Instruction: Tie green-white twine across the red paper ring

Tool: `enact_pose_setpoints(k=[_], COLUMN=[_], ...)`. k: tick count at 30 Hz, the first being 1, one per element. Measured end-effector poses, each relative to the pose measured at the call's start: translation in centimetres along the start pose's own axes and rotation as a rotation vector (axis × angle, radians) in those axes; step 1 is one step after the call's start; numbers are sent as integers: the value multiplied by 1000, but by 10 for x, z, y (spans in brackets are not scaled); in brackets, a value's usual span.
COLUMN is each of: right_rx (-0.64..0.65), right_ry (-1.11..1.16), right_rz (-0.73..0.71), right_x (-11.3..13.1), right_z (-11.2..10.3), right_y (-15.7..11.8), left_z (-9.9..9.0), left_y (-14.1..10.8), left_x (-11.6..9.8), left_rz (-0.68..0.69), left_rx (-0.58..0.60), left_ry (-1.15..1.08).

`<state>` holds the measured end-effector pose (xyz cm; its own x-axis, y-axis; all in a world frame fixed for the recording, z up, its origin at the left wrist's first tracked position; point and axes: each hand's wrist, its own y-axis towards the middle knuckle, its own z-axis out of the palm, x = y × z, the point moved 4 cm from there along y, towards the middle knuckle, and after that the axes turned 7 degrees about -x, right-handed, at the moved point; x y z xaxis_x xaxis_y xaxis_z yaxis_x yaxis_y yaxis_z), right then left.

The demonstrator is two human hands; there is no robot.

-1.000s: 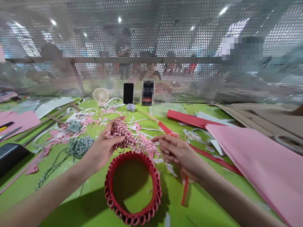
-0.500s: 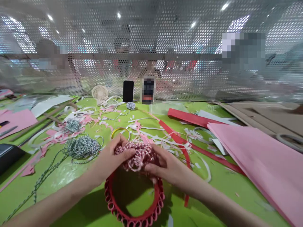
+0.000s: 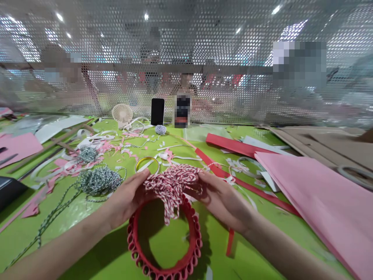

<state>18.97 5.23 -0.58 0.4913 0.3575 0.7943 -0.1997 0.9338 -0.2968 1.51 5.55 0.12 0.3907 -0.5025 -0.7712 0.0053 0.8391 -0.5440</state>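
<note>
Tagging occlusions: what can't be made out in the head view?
Head view throughout:
Red ring: far rim partly behind the red-and-white cord.
Left hand: some fingers behind the cord.
Black object: cut off by left edge.
Upright object right of the phone: pixelated.

The red-and-white cord (image 3: 175, 179) looks rough, the pink sheets (image 3: 314, 198) matt paper, the green tabletop (image 3: 241, 260) glossy.

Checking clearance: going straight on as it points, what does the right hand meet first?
The right hand meets the red-and-white cord it holds first. Beyond that, probably the pink and white scraps, though its height above them is unclear.
</note>
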Motion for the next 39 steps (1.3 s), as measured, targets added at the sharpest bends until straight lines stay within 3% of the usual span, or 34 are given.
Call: enact_pose_setpoints(k=[6,12,14,17,19,21,22,26,28,31,39], right_rx=[-37,70,93,78,42,-26,-67,-189,-200,-212,-138], right_ry=[104,23,-49,-178,-250,-312,-346,-475,-499,-529,-514], right_rz=[62,-55,-73,-97,-144,-200,-228,-337,-364,-383,-378], right_x=[0,2,1,-1,-1,-1,0,2,2,0,-9], right_z=[-3,2,5,8,8,7,5,1,1,4,16], right_y=[-1,-5,-7,-10,-11,-11,-11,-13,-14,-17,-24], left_z=[1,2,4,11,12,9,7,7,12,17,26], left_y=[-3,-3,-5,-11,-14,-14,-14,-34,-46,-54,-54], left_x=[0,0,1,6,8,4,-1,-19,-14,-2,4], left_rz=[-9,13,11,-7,37,214,379,1324,1651,1796,1786], left_rx=[-22,24,117,348,409,364,326,225,260,292,134], left_ry=[6,-9,9,104,173,263,339,774,974,1163,1232])
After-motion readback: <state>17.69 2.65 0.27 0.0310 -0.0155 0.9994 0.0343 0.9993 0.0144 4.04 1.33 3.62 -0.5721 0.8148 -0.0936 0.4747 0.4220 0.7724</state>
